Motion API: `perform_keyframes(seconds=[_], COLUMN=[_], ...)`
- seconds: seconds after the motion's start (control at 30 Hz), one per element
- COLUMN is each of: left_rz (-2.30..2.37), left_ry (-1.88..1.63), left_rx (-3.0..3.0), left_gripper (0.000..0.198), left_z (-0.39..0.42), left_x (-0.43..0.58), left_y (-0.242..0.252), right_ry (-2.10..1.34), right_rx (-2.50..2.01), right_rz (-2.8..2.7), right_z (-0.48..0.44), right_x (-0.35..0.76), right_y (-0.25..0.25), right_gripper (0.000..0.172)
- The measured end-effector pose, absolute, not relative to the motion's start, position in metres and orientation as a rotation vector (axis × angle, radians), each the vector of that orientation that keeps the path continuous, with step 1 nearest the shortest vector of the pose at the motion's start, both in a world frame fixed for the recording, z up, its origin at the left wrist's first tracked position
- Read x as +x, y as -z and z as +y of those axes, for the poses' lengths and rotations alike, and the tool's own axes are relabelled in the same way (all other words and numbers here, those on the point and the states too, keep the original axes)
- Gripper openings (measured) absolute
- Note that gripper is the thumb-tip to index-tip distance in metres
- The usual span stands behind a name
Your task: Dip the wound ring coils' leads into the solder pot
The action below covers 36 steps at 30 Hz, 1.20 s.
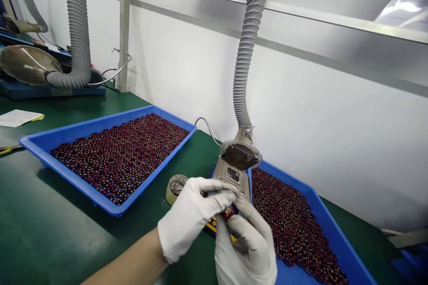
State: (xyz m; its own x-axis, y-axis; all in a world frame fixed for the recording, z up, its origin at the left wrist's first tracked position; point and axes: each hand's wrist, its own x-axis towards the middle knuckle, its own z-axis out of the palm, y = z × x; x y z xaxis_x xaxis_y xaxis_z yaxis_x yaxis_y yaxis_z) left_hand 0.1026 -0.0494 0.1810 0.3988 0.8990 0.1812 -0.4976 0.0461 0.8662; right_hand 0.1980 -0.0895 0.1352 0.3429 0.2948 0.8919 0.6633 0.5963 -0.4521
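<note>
Two gloved hands work together: the left hand (190, 218) and right hand (245, 245) pinch a small red part (230, 212) in closed fingers (222, 187), holding it right before a fume extractor (239, 156), whose hose (249, 44) can carry fumes away, with two blue trays (76, 178) (334, 227) of similar parts within easy reach.

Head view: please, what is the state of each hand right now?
Left hand: closed, pinching a small red component.
Right hand: closed on the same component.

readable text: none | fume extractor panel (232, 174): too small to read
</note>
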Motion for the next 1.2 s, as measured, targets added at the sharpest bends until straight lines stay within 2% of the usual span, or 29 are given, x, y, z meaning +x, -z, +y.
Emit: perform_keyframes(seconds=[0.17, 0.27, 0.33, 0.43, 0.53, 0.7, 0.93, 1.2], left_rz=[0.434, 0.565, 0.624, 0.541, 0.407, 0.462, 0.575, 0.719], left_ry=[-1.381, -1.185, -1.104, -1.261, -1.39, -1.148, -1.101, -1.488], left_rx=[0.947, 1.096, 1.126, 1.003, 0.917, 0.999, 1.032, 0.996], left_gripper=[0.013, 0.025, 0.022, 0.008, 0.01, 0.025, 0.017, 0.022], left_z=[-0.046, -0.043, -0.043, -0.045, -0.047, -0.044, -0.039, -0.026], left_x=[0.095, 0.087, 0.089, 0.092, 0.09, 0.087, 0.087, 0.064], left_y=[-0.181, -0.187, -0.188, -0.185, -0.184, -0.19, -0.187, -0.182], right_ry=[0.317, 0.337, 0.345, 0.324, 0.293, 0.229, 0.13, -0.136], right_rx=[-1.006, -0.996, -0.961, -0.958, -0.972, -0.941, -0.911, -0.967], right_rz=[-1.201, -1.208, -1.246, -1.284, -1.288, -1.279, -1.331, -1.141], right_z=[-0.091, -0.091, -0.09, -0.089, -0.089, -0.089, -0.088, -0.086], right_x=[0.203, 0.207, 0.208, 0.208, 0.207, 0.207, 0.207, 0.216], right_y=[-0.135, -0.136, -0.136, -0.135, -0.135, -0.135, -0.134, -0.134], right_gripper=[0.034, 0.033, 0.033, 0.036, 0.038, 0.037, 0.039, 0.031])
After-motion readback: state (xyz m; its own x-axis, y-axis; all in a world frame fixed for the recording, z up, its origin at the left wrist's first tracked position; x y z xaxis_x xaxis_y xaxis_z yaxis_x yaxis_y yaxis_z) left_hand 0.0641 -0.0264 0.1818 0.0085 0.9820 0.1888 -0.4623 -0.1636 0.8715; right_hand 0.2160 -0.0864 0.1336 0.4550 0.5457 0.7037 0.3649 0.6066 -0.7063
